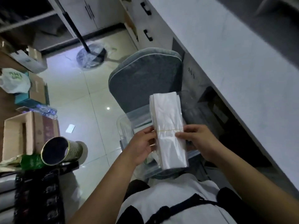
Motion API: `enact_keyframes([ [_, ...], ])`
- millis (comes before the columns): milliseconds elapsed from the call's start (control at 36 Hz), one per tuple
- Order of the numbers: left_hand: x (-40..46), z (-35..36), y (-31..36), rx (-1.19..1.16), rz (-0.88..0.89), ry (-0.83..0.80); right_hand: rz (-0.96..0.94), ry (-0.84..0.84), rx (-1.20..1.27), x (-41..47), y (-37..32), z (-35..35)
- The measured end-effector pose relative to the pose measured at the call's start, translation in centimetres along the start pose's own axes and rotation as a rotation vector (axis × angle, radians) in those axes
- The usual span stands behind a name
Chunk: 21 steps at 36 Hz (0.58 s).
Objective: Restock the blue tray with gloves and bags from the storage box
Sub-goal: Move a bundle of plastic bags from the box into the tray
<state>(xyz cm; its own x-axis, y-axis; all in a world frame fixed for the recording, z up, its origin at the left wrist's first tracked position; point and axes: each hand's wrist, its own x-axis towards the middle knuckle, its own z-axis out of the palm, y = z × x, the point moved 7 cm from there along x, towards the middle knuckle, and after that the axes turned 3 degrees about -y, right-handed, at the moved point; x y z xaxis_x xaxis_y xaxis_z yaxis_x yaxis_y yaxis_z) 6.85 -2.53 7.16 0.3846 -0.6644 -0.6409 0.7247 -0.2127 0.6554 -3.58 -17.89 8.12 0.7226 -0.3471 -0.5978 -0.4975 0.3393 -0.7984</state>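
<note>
Above a clear storage box (pixel 127 126) on a chair, both hands grip a banded stack of bags (pixel 168 126) at mid-length, left hand (pixel 142 145) and right hand (pixel 196 139) on opposite edges, its long axis pointing away from the person; no blue tray in view.

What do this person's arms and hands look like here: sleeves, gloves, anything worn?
Both forearms are bare, with no sleeves in view. The left hand and right hand wear no gloves; no rings, watch or wristband show. A white top with black straps shows on the torso.
</note>
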Motion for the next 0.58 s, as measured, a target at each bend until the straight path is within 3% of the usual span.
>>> enact_keyframes([
  [167,-2.7,-1.7,1.7,-0.016,0.004,-0.164,-0.058,0.168,0.038,-3.8,-0.9,3.9],
  [306,-4.5,-1.6,2.7,0.305,0.070,-0.299,-0.089,0.329,0.143,-7.9,-1.1,6.6],
  [389,-5.2,-1.0,2.4,0.346,0.054,-0.385,-0.100,0.422,0.156,-10.6,-0.4,7.3],
  [583,-8.2,3.2,0.0,0.295,-0.059,-0.690,-0.065,0.369,0.439,-17.7,3.2,7.2],
])
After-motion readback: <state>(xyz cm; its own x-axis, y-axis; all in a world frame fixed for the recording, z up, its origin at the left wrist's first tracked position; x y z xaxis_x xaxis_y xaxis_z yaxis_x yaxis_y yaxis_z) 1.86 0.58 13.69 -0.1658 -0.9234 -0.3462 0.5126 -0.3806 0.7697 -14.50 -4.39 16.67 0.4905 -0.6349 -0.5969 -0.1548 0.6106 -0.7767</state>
